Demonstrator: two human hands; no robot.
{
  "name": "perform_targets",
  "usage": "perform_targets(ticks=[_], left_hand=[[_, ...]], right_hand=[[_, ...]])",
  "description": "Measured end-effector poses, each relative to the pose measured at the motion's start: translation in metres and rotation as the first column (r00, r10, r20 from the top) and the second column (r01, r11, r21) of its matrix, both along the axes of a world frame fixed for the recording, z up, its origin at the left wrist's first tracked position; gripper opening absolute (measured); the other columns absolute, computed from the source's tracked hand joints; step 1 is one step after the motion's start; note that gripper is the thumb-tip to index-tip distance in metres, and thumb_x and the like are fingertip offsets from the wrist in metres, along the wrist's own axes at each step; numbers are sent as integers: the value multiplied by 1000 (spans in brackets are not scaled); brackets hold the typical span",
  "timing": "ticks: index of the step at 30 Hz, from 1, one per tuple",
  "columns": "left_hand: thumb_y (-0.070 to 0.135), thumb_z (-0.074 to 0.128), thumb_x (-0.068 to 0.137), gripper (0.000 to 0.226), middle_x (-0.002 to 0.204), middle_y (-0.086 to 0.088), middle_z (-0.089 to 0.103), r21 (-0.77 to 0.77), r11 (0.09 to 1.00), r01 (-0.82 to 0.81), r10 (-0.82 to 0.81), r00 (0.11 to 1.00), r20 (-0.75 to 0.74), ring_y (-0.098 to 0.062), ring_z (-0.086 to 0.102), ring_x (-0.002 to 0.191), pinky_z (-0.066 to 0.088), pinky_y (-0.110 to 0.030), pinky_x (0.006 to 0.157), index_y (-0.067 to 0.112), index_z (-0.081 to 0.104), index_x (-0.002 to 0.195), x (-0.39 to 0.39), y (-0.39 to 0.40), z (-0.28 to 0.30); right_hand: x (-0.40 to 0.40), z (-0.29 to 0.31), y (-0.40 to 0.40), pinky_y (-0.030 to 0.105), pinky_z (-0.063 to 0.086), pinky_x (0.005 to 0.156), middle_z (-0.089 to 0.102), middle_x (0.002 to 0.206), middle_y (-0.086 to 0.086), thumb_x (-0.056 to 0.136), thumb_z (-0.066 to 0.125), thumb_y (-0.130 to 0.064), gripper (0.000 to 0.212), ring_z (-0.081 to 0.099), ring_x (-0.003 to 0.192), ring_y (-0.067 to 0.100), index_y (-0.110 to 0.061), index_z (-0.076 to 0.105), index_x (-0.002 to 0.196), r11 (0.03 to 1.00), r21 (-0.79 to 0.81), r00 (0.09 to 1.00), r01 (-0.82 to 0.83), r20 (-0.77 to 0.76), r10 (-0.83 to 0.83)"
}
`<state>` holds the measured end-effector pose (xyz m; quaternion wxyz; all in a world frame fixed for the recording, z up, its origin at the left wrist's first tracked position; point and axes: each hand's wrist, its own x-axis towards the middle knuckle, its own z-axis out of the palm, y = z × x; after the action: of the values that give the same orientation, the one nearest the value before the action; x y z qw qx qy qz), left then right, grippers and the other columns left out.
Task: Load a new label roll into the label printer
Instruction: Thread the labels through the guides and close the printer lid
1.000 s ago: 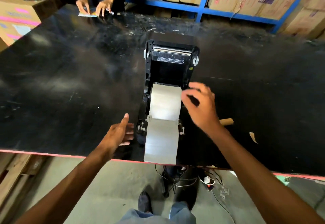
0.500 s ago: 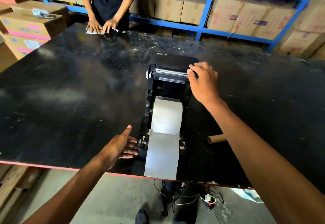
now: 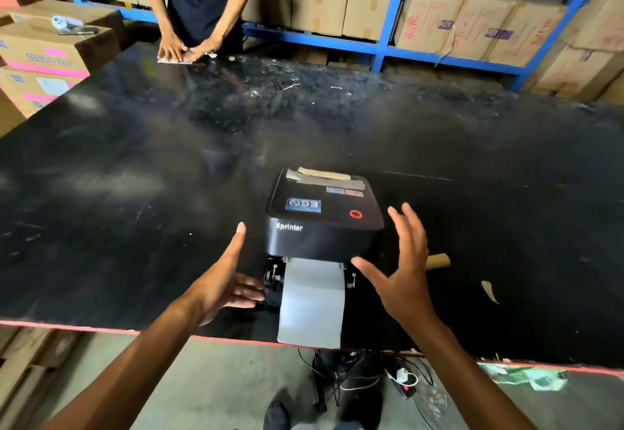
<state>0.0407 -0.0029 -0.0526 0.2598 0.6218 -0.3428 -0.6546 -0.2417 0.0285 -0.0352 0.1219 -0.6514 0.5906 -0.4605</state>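
Observation:
The black label printer (image 3: 324,217) stands near the table's front edge with its lid down. A strip of white label paper (image 3: 312,304) comes out of its front slot and hangs over the table edge. The roll itself is hidden inside. My left hand (image 3: 224,282) is open at the printer's front left corner, its fingertips touching the base. My right hand (image 3: 400,271) hovers open just right of the printer, fingers spread, holding nothing.
A brown cardboard roll core (image 3: 438,260) lies right of the printer, partly behind my right hand, with a paper scrap (image 3: 489,291) further right. Another person (image 3: 199,7) works at the black table's (image 3: 135,176) far edge. Cartons fill blue shelving (image 3: 388,44) behind. Cables (image 3: 401,379) lie on the floor.
The printer lid, held open at the back by my right hand, is now shut over the roll. My right hand has let go and moved to the printer's right side.

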Motion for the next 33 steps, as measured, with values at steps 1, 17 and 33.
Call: perform_targets(ticks=[1, 17, 33], left_hand=[[98, 41, 45, 121, 98, -23, 70, -7, 1000, 30, -30, 999, 21, -32, 74, 84, 60, -41, 74, 30, 28, 144, -1, 1, 1], [74, 65, 61, 100, 92, -15, 77, -154, 982, 105, -97, 994, 54, -28, 75, 82, 58, -42, 80, 29, 28, 143, -2, 6, 0], [76, 55, 61, 70, 83, -9, 77, -208, 952, 223, -207, 974, 95, -22, 72, 84, 55, -42, 91, 13, 77, 81, 4, -4, -22]], right_hand=[[-1, -7, 5, 49, 25, 115, 14, 157, -6, 72, 72, -47, 88, 15, 144, 6, -37, 22, 145, 1000, 12, 999, -13, -44, 13], [-5, -30, 3, 42, 33, 115, 44, 145, 1, 85, 64, -33, 67, 43, 133, 15, -29, 32, 144, 824, 511, 790, -245, 597, -135], [5, -41, 12, 30, 45, 90, 71, 113, -18, 75, 62, -56, 37, 63, 107, 1, -43, 66, 109, 767, 529, 722, -363, 680, -128]])
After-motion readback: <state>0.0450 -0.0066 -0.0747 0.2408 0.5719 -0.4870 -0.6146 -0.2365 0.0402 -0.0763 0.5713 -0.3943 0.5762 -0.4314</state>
